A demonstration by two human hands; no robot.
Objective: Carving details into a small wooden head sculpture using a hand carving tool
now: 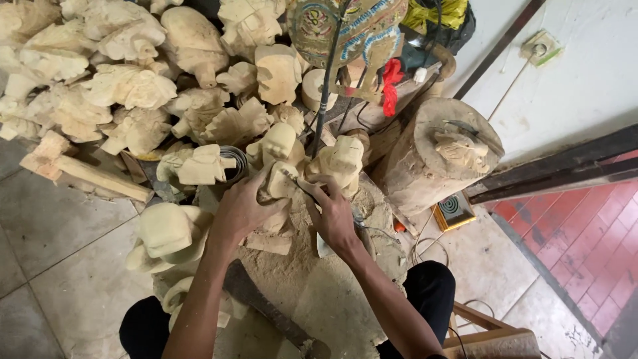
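- My left hand [242,207] grips the pale carving [279,183], fingers wrapped round it, on the sawdusty stump [332,292].
- My right hand [334,216] fingers are closed on a thin knife [297,183], tip on the carving's top.
- Best short, shallow cuts, blade kept clear of the left thumb.
- Room is tight: heads [133,86] piled behind, log [428,159] near right, clearer toward my knees.

pile of pale wooden carvings [126,86], painted mask [345,26], log stump [432,156]
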